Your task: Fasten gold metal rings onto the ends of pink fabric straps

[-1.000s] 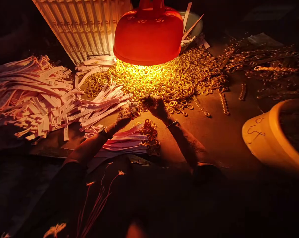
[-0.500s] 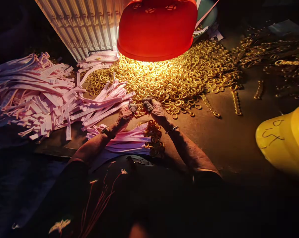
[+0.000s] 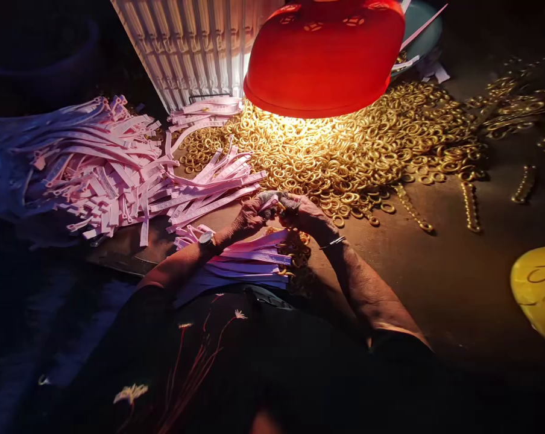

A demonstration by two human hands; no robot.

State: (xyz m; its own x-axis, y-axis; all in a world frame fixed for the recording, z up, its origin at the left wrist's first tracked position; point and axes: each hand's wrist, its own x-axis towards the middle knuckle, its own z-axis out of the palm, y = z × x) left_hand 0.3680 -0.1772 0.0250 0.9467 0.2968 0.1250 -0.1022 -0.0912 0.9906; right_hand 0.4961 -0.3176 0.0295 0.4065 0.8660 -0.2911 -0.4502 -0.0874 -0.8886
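My left hand (image 3: 249, 218), with cloth-covered fingertips, is closed on a pink strap (image 3: 269, 204). Against it, my right hand (image 3: 316, 218), its fingertips covered too, pinches a small gold ring (image 3: 280, 207); the fingers partly hide both pieces. Below the hands, close to my body, lies a bundle of pink straps (image 3: 249, 256) with gold rings (image 3: 299, 244) at their right ends. Just beyond my fingers spreads a large heap of loose gold rings (image 3: 345, 163).
A big pile of pink straps (image 3: 100, 157) covers the left of the table. A red lamp shade (image 3: 324, 66) hangs low over the rings, beside a ribbed panel (image 3: 200, 48). Short gold ring chains (image 3: 470, 205) lie at right, near a yellow container (image 3: 539, 289).
My hands have come together from slightly apart; their fingertips now meet around the strap and ring. The whole view has shifted, so the table's things appear further right.
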